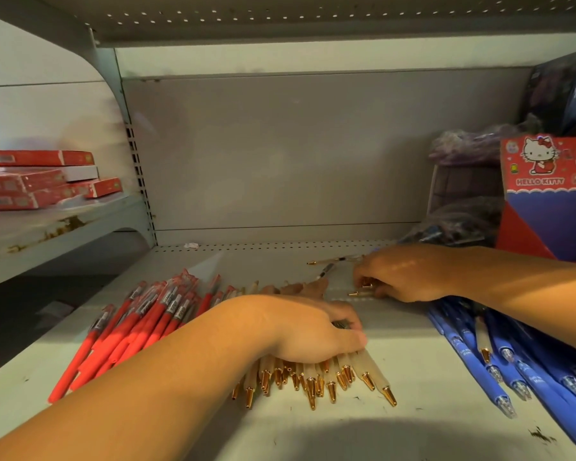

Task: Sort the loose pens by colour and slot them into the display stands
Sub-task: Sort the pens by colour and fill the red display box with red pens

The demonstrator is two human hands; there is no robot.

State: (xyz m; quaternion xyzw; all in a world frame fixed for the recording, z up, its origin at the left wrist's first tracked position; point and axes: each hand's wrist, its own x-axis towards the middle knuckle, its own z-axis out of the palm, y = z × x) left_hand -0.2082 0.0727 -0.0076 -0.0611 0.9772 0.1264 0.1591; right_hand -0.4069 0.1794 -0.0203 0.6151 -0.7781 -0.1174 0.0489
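Through the head camera I see three colour heaps on the pale grey metal shelf (313, 437). My left hand (300, 327) lies palm down with relaxed fingers on the heap of creamy see-through pens with shiny gold tips (333, 374). I think it presses there so the round pens do not roll apart.

At its 9 o'clock is the heap of bright red plastic pens (137, 327). Their ends point toward the shelf's left edge and are near it. At 3 o'clock lies the heap of blue plastic pens (499, 357).

My right hand (399, 277), at 1 o'clock from the left one, curls its fingers round a few loose gold-tipped pens (359, 292). It is most likely gathering them for the cream heap. Two thin stray pens (330, 261) lie just beyond it.

The red and blue cardboard box with a white cat picture (552, 201) sits at 2 o'clock, maybe a stand. I see no pens in it yet.

There is room to move at 12 o'clock, toward the back wall, and in the strip between the cream and blue heaps. The front edge is out of sight at 6 o'clock, so I would push pens away from it.
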